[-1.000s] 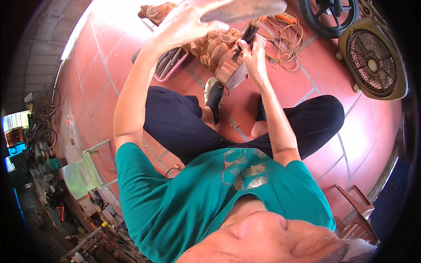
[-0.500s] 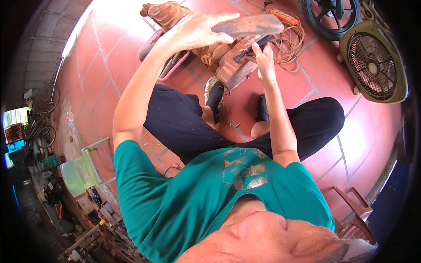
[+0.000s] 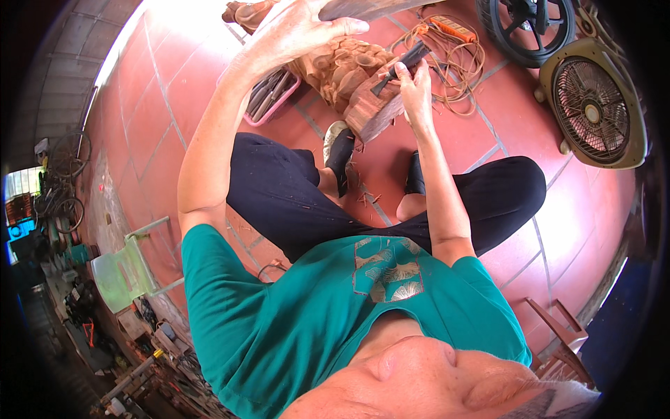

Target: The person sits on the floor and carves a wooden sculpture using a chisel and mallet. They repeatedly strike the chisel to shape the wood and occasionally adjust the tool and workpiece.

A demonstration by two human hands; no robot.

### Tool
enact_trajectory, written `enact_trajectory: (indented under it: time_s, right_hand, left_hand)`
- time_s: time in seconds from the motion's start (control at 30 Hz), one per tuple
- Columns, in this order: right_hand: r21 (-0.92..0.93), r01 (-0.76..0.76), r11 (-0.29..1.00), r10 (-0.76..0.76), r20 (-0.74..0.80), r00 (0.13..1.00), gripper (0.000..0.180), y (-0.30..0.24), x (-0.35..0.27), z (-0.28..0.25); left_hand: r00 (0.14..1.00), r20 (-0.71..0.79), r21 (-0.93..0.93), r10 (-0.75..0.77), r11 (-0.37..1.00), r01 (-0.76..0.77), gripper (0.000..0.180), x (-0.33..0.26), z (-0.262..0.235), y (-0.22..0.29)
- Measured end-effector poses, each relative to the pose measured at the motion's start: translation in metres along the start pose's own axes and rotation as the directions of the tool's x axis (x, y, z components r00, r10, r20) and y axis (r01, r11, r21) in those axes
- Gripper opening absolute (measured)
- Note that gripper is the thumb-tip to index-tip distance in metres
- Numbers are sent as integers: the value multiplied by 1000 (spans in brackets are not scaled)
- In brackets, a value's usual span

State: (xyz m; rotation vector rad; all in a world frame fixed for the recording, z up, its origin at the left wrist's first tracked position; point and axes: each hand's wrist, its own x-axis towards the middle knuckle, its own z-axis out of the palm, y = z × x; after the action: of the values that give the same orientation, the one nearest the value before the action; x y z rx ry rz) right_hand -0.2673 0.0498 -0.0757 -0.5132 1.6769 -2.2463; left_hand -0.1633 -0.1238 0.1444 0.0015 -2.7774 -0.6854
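Observation:
My left hand (image 3: 296,31) is raised at the top of the view, closed round a flat wooden mallet (image 3: 373,7) that is partly cut off by the upper edge. My right hand (image 3: 417,94) grips a dark chisel (image 3: 405,66) between thumb and fingers. The chisel slants down to the left, its blade end at the squared block end of a brown wood carving (image 3: 349,63); whether it touches cannot be made out. This carving lies on the floor beyond my feet, its far part hidden behind my left hand and forearm.
A pink basket (image 3: 279,105) of long tools stands left of the carving. Beyond it on the right lie an orange power strip (image 3: 452,29) and coiled cord (image 3: 476,70). A box fan (image 3: 593,105) and a black wheel (image 3: 527,31) stand farther right. Wood chips are scattered round my feet.
My left hand and the mallet have risen away from the chisel toward the top edge, uncovering more of the carving and basket. The chisel and my right hand have shifted slightly.

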Motion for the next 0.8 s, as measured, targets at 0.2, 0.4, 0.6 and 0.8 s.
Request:
enact_trajectory:
  time_s: [0.2,0.4,0.6,0.8]
  right_hand:
    - [-207,32,978,-28,25,999,16,-9,3,7]
    - [-404,19,914,1,51,999,25,-12,2,12]
    - [-310,53,949,-28,86,996,26,-13,-1,13]
    - [-449,121,885,-77,117,990,25,-19,-4,11]
  left_hand:
    - [1000,-5,-164,-10,986,9,70,5,-6,16]
    - [991,130,149,9,988,-28,66,-4,37,-32]
    - [949,-35,230,313,927,-297,66,5,22,-46]
    - [999,34,-92,-21,996,24,69,12,13,-13]
